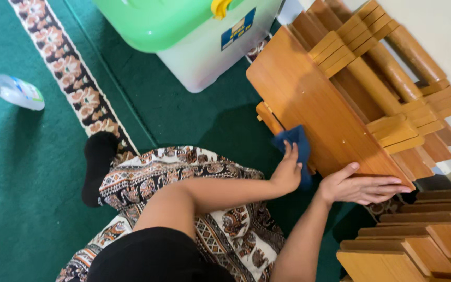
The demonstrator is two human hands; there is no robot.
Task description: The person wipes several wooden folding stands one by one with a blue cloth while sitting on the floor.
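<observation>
- We are kneeling on the green carpet (22, 172) and wiping a folded wooden stand (314, 104) that is lying tilted against a stack of others like it.
- Our left hand (288, 172) is pressing a dark blue cloth (296, 143) against the lower edge of the stand's flat panel; the fingers are curled around the cloth, holding it.
- Our right hand (364, 187) is lying flat and spread wide on the near corner of the same panel, holding nothing, only steadying the wood.
- To be doing this step well, we judge that we should be keeping the right hand pressing firmly so the stand is not sliding, and drawing the cloth along the grain in long strokes, reaching the edge and the slots too.
- More wooden stands (418, 245) are stacked just beside our right hand, at the lower right.
- A clear storage box with a green lid (184, 31) is standing on the carpet near the stand's far end.
- A spray bottle (9, 90) is lying on the carpet, well apart to our left.
</observation>
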